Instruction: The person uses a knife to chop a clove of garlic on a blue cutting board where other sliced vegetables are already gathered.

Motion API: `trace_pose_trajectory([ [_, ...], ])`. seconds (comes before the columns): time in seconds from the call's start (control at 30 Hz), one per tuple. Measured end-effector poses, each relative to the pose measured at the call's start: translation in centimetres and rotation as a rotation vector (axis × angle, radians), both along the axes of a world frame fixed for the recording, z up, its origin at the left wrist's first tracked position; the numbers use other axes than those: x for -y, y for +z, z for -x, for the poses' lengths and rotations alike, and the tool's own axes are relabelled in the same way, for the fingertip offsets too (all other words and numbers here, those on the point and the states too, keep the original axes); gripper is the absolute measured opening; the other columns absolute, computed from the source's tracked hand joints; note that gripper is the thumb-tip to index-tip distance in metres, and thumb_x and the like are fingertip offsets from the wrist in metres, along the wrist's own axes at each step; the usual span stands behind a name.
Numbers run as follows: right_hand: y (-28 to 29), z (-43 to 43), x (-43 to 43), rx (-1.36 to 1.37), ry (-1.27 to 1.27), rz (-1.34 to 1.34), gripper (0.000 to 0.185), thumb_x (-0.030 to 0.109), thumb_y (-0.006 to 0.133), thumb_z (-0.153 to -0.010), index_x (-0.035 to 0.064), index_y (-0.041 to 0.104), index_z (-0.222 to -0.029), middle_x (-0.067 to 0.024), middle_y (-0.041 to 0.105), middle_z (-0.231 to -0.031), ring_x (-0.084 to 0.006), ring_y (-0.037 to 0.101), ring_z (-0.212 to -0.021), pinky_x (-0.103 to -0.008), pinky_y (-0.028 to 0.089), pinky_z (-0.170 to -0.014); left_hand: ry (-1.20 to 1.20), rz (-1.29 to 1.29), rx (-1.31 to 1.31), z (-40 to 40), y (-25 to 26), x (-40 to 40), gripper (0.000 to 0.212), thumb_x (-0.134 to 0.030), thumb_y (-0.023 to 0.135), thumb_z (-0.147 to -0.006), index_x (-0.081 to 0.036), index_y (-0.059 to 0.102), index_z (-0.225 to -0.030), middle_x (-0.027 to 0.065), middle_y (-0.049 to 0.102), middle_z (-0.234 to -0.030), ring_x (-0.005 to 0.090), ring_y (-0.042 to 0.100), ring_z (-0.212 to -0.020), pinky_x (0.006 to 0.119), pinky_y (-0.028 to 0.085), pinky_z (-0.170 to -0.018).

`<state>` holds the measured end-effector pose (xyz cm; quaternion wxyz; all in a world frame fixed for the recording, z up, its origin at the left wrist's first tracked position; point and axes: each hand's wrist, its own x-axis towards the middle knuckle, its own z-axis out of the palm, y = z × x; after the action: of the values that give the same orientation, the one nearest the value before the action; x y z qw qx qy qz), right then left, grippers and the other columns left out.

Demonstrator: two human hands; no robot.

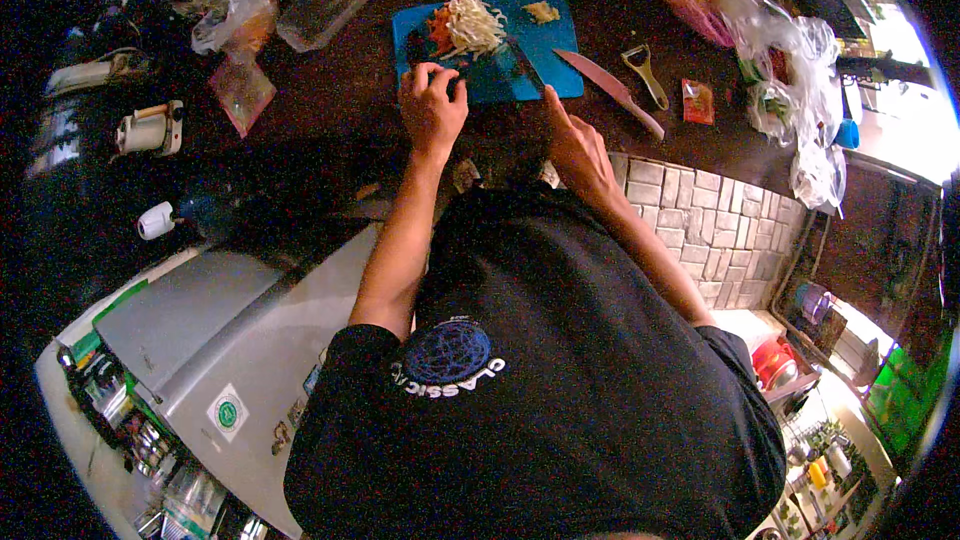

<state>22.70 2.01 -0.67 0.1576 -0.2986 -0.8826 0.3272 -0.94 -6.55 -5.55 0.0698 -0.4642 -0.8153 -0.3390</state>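
Note:
A blue cutting board [555, 79] lies on the dark table. On it sit a heap of pale shredded vegetable [474, 26] with orange shreds [441, 24] at its left, and a small pale chopped pile [541, 12] at the upper right. My right hand [581, 154] is shut on a kitchen knife [527, 64], whose blade lies over the board with its tip by the heap. My left hand [435, 106] is at the board's lower left edge, fingers curled over it just below the heap; whether they hold something small and dark cannot be told.
Right of the board lie a pinkish knife [611, 86], a peeler [645, 75] and a small red packet [698, 101]. Plastic bags [780, 37] crowd the far right. At left are a clear plastic container [325, 6], a bag [240, 15] and a white corded device [150, 129].

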Motion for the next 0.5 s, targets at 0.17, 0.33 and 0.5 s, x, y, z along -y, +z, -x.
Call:
trace_pose_trajectory([
  [0.17,0.5,-0.8,0.5,0.152,-0.004,0.011,0.082,-0.008,0.048,-0.079,0.0173,0.029,-0.154,-0.0246,0.064,-0.087,-0.0424,0.064,-0.073,-0.0513,0.051,-0.064,0.001,-0.016,0.028,0.1,0.6,-0.5,0.017,-0.020,0.076,-0.077,-0.010,0.072,-0.091,0.0063,0.059,-0.100,0.0313,0.055,-0.098,0.045,0.045,-0.086],
  [0.33,-0.2,-0.4,0.4,0.115,-0.028,-0.018,0.082,-0.008,0.050,-0.078,0.0164,0.031,-0.154,-0.0251,0.063,-0.086,-0.0425,0.064,-0.073,-0.0510,0.051,-0.064,-0.029,-0.012,-0.063,0.1,0.6,-1.4,0.015,-0.020,0.077,-0.077,-0.012,0.073,-0.089,0.0052,0.059,-0.100,0.0298,0.055,-0.097,0.044,0.045,-0.084],
  [0.5,0.3,-1.1,0.6,0.073,-0.059,-0.004,0.084,-0.008,0.050,-0.077,0.0168,0.030,-0.154,-0.0241,0.062,-0.085,-0.0427,0.063,-0.072,-0.0517,0.050,-0.064,-0.136,-0.044,-0.090,-1.4,0.9,-1.0,0.010,-0.018,0.078,-0.074,-0.011,0.073,-0.080,0.0049,0.060,-0.096,0.0293,0.055,-0.093,0.042,0.046,-0.081],
])
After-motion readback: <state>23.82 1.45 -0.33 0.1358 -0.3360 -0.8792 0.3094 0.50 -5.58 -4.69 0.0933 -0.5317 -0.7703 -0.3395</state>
